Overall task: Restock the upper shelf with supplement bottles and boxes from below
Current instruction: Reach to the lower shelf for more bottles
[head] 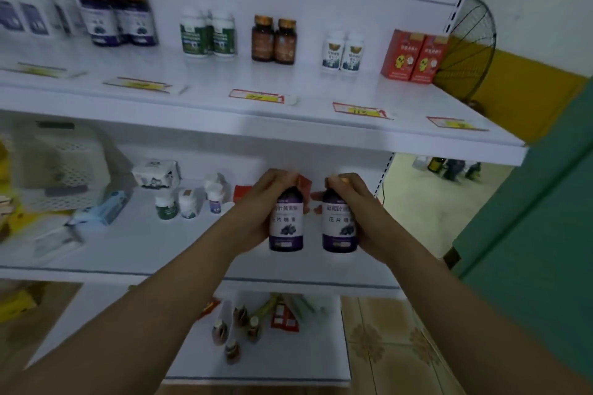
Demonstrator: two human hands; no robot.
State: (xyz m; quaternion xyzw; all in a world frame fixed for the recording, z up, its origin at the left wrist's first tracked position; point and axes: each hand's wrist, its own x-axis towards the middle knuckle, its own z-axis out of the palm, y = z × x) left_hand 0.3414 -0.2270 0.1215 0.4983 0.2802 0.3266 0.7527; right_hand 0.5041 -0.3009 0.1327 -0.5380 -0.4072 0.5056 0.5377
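Two purple-labelled bottles are up off the middle shelf (192,253), one in each fist: the left hand (260,202) is wrapped around the left bottle (286,223), the right hand (359,205) around the right bottle (339,224). Both stand upright, long axis vertical, caps tucked under the fingers, labels facing out, side by side with a slim gap between them.

What matters now is height: the upper shelf (288,112) sits straight above the hands, its front lip overhanging them, so by my reading the bottles must come out toward the person, then up and back in.

Their match, the purple-labelled pair (117,18), stands far off to the left on that shelf, so the left hand is the nearer one.

Count along the top: two green-labelled white bottles (208,35), two brown bottles (273,40), two small white bottles (342,51), two red boxes (414,56), and blurred white packs at the far left I can't count.

On the middle shelf, about four small white bottles (189,200) remain.
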